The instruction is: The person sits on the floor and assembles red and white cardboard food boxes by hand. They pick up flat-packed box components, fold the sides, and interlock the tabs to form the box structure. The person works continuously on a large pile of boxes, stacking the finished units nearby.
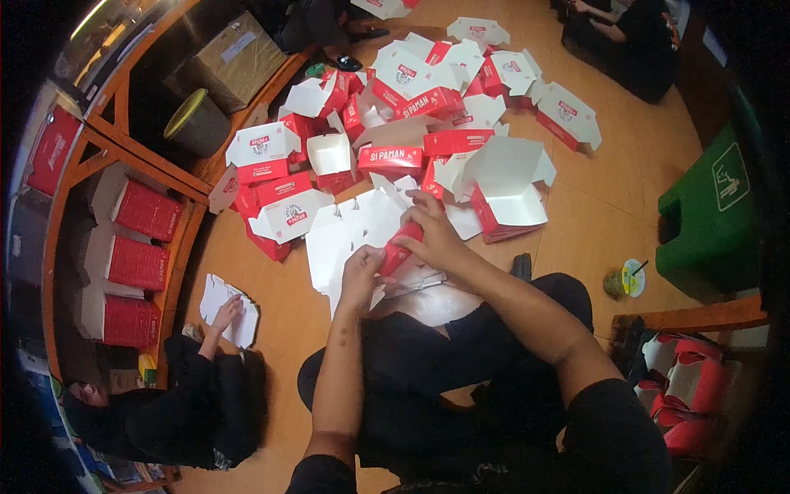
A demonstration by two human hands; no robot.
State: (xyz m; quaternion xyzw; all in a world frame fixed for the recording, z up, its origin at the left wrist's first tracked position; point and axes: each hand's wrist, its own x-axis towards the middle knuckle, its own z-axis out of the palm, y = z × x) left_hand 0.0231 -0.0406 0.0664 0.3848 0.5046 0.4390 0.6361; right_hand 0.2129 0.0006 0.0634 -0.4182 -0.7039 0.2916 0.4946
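I sit on a wooden floor with my legs folded. My left hand (360,276) and my right hand (434,235) both grip a flat red and white cardboard box blank (398,250), bent between them above a stack of unfolded white blanks (346,235). Just beyond my hands an assembled white box (510,193) stands open. A heap of folded red and white boxes (395,107) spreads across the floor farther out.
Another person in black sits at lower left, a hand on a flat blank (233,306). Wooden shelves (123,247) at left hold red box stacks. A green bin (712,214), a drink cup (625,280), a cardboard carton (234,58) and a second seated person (629,41) surround me.
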